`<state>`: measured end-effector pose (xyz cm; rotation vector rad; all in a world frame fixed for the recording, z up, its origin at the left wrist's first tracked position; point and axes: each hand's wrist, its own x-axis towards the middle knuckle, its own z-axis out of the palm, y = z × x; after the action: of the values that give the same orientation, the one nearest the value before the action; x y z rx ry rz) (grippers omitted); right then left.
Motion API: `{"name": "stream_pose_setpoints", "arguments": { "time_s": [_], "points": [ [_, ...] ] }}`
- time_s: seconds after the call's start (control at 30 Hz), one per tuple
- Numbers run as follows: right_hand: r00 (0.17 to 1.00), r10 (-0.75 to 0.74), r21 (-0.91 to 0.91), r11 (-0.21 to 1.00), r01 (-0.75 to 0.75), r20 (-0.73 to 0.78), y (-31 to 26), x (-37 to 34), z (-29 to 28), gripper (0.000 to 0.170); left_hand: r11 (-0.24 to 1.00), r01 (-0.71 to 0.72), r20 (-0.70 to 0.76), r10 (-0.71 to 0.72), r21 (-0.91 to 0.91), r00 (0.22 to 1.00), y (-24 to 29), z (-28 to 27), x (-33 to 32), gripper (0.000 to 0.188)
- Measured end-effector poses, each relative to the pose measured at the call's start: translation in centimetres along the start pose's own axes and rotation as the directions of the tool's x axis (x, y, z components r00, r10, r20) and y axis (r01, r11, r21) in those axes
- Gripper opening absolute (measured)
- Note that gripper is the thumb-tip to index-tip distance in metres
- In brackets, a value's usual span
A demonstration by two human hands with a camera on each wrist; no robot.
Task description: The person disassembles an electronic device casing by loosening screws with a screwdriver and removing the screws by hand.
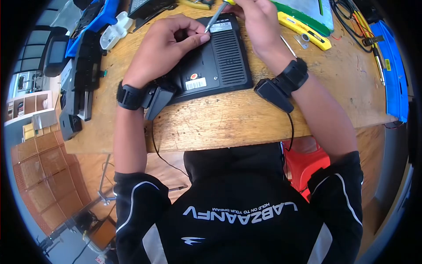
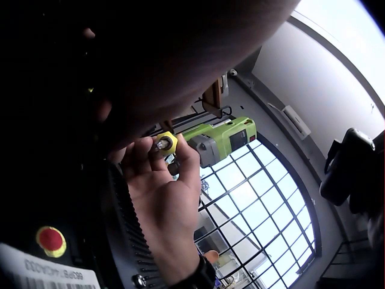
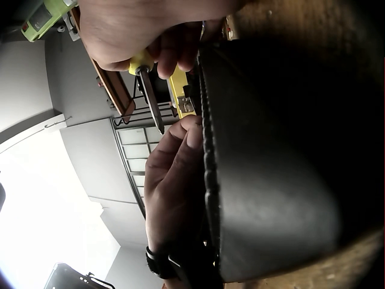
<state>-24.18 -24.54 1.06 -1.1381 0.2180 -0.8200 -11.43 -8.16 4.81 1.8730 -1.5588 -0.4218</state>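
Observation:
A black electronic device (image 1: 193, 66) with vent slots, a barcode label and a red-and-yellow round sticker lies on the wooden table. My right hand (image 1: 262, 33) grips a yellow-handled screwdriver (image 1: 214, 19), its shaft slanting down toward the device's far part. In the right wrist view, the screwdriver's tip (image 3: 160, 129) points at the left fingertips, a small gap away. Close over the casing, my left hand (image 1: 165, 48) brings thumb and index finger together, pinching a tiny dark piece (image 3: 198, 124); its kind I cannot tell. A screw (image 1: 215, 78) sits in the casing near the vents.
Right of the device lie a yellow cutter (image 1: 305, 30), a small metal piece (image 1: 302, 42) and a green-edged box (image 1: 323, 15). Cables (image 1: 347, 17) and a blue tray (image 1: 393, 75) are farther right. At left stand black plastic parts (image 1: 85, 70) and a white plastic piece (image 1: 115, 31).

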Motion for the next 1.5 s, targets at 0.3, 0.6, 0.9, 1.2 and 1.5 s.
{"name": "stream_pose_setpoints", "arguments": {
  "time_s": [0.3,0.6,0.9,1.2,1.5],
  "points": [
    [1.000,-0.028,-0.002,1.000,0.028,0.009,0.5,0.1,-0.3,0.015,0.995,0.083,-0.060,-0.087,-0.061,0.994,0.3,0.5,-0.3,0.020],
    [0.998,-0.054,0.001,0.999,0.054,0.031,1.0,0.3,-0.2,0.014,0.995,0.030,-0.089,-0.039,-0.093,0.995,-0.6,0.8,-0.7,0.018],
    [0.999,-0.037,-0.045,0.998,0.038,0.027,0.7,0.1,-0.1,0.015,0.997,-0.037,-0.097,0.030,-0.066,0.995,-1.1,1.0,-0.6,0.017],
    [0.998,-0.048,-0.035,0.998,0.049,0.039,0.4,0.2,0.0,0.015,1.000,0.029,-0.123,-0.028,0.008,0.992,-0.7,0.9,-0.6,0.020],
    [0.997,-0.065,-0.069,0.995,0.068,0.050,0.2,-0.1,0.0,0.015,0.999,-0.040,-0.111,0.039,-0.004,0.993,-0.4,0.9,-0.8,0.018]
  ]
}}
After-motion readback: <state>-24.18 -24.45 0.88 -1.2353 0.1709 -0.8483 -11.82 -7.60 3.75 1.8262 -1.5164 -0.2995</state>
